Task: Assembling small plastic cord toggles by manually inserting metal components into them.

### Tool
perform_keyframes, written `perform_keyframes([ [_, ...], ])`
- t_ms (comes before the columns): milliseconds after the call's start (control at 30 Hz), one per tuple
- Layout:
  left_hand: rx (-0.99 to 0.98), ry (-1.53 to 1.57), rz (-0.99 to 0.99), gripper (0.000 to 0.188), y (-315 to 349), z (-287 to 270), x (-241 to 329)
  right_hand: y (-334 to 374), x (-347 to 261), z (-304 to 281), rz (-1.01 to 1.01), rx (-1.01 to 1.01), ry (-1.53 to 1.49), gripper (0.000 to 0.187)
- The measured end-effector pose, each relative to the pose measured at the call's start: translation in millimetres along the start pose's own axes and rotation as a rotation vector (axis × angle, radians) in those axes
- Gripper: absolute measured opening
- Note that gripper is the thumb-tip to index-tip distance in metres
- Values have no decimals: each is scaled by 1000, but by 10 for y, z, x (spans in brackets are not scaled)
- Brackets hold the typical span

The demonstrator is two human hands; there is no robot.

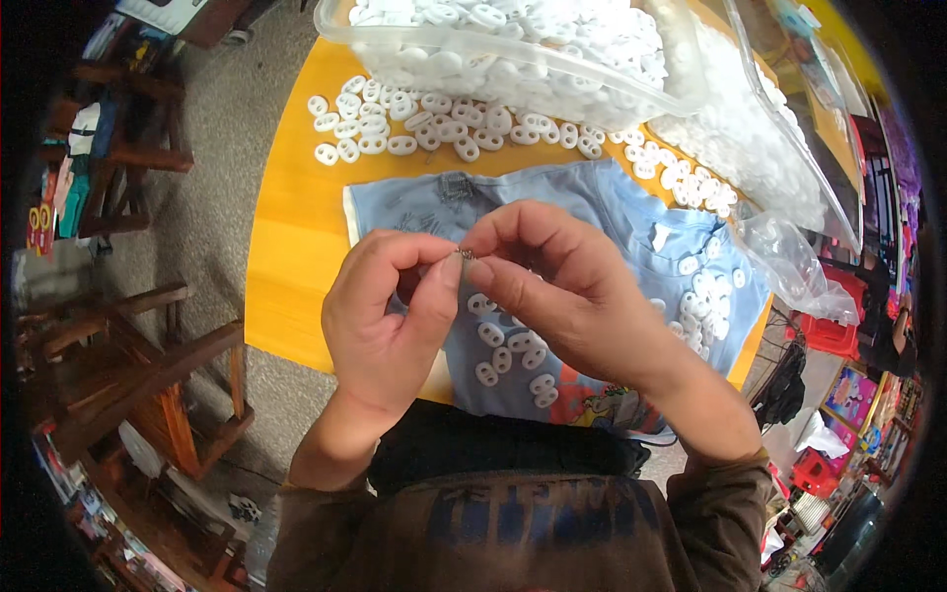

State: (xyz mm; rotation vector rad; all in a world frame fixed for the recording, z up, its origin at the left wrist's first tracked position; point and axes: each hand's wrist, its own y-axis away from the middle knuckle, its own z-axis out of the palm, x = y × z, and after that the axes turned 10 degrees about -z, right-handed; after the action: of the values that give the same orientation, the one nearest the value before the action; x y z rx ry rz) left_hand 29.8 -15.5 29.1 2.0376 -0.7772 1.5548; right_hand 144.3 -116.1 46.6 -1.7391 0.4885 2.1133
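Clearly, the two hands meet above the counter, thumbs and forefingers pinched together on a small metal piece whose exact shape is too tiny to tell. It sits right at the fingertips, between the left hand on one side and the right hand on the other, so neither is plainly nearer. Its long axis cannot be made out for sure.

Below, a blue shirt lies spread toward the counter's near edge. Loose white two-holed pieces rest on it, on the near-edge side of the pinch, closer to the right hand than to the left. Small dark bits are scattered on the shirt's far left part, just past the left fingers. Along the counter's far side, more white two-holed pieces lie before a clear tub.
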Motion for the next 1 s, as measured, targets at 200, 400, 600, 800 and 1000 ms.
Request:
perform_keyframes([
  [200, 94, -328, 228, 10, -4, 19, 14, -67, 6, -36, -185, -22, 476, 9],
  [400, 71, -434, 145, 8, 0, -54, 53, -102, 78, -59, -718, -112, 994, 19],
  [600, -58, 8, -263, 5, 28, -108, 35, -27, 2, 19, -201, -25, 469, 11],
  [800, 238, -541, 512, 19, 69, 1, -6, -8, -85, 85, 232, 94, -182, 12],
  [1000, 314, -440, 513, 18, 70, -1, 56, 49, -83, 157, 239, 85, -132, 10],
])
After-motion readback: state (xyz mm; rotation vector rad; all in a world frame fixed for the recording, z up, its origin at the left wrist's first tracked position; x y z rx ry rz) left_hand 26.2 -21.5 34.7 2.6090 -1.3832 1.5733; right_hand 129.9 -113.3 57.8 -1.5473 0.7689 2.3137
